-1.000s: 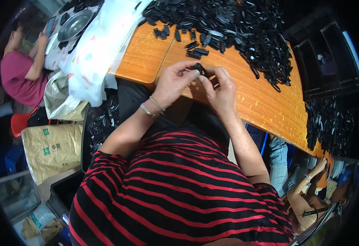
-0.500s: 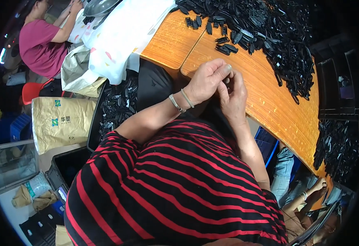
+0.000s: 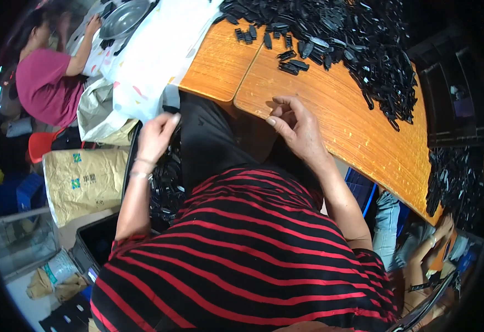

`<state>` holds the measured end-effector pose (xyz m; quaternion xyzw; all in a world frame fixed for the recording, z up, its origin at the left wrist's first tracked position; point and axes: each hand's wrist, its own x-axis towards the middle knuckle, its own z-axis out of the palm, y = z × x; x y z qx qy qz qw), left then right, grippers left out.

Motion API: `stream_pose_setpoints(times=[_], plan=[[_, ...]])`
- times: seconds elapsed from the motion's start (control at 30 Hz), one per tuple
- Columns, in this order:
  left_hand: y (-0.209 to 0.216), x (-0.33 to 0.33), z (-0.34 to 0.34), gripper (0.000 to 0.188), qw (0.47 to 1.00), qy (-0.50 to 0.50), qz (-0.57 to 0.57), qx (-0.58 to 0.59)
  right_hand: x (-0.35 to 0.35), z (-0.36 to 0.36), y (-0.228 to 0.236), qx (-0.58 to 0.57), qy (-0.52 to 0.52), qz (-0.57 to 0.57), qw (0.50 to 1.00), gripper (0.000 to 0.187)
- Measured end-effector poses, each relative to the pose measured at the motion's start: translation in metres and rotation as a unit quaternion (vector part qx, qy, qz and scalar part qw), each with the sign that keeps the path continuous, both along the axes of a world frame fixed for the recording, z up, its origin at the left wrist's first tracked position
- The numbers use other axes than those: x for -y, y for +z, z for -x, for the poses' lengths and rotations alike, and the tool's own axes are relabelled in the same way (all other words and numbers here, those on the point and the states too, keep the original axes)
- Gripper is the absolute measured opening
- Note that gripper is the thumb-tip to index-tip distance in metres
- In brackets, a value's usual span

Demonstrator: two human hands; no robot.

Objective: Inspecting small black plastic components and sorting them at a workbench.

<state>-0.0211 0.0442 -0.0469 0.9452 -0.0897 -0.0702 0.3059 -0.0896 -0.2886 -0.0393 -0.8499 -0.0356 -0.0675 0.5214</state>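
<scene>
Right fingers (image 3: 292, 103) parted, curled; left fingers (image 3: 163, 123) blurred, grip unclear; black pieces (image 3: 377, 72) glossy, slender, heaped

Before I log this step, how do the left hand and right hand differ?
The left hand is out by the black parts at the person's left; the right hand is by the table's near edge. The left hand has bracelets at its wrist; the right hand's wrist is bare. The left hand looks blurred, the right hand sharper. Both are gloveless.
</scene>
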Motion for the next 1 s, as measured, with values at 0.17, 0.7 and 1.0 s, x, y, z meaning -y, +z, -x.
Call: stream_pose_setpoints(times=[0.17,0.7,1.0], plan=[[-0.017,-0.021,-0.002,0.017,0.987,-0.018,-0.03,0.155,0.028,0.001,-0.003,-0.016,-0.059,0.026,0.998,0.024],[0.021,0.201,-0.097,0.029,0.881,-0.274,0.051,0.383,0.162,-0.017,0.008,0.008,-0.328,0.491,0.807,0.032],[0.002,0.236,-0.082,0.027,0.898,-0.32,0.077,0.293,0.122,-0.025,0.002,0.19,-0.183,0.378,0.888,0.023]])
